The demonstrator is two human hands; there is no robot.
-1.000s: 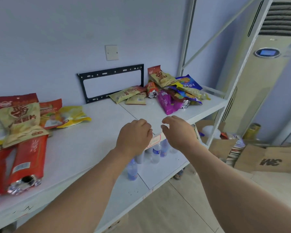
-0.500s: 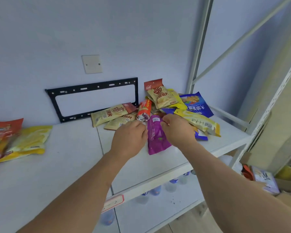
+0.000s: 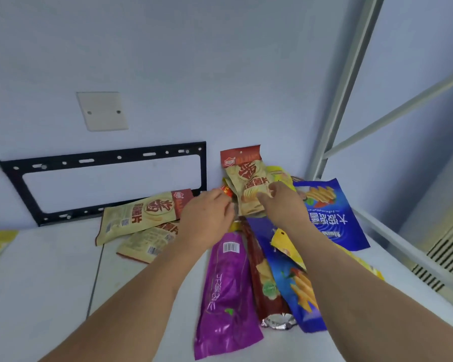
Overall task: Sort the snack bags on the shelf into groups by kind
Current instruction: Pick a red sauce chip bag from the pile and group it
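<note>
Beige bag (image 3: 247, 189): upright against the wall at the shelf (image 3: 50, 278) back, atop the pile.
Right hand (image 3: 285, 202): fingers pinch that bag.
Left hand (image 3: 207, 215): fingers curled by a red packet (image 3: 226, 190); grip unclear.
Purple bag (image 3: 226, 296): flat in front, beside blue bag (image 3: 332, 212).
Black bracket (image 3: 102, 178): on wall behind.

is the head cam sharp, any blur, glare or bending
Head view: hands softly motion-blurred, left hand, right hand; print on the purple bag is smeared. Foil bag end glints, otherwise flat, even light with faint shadows. Wide-angle bending: shelf post leans, black bracket bows.
</note>
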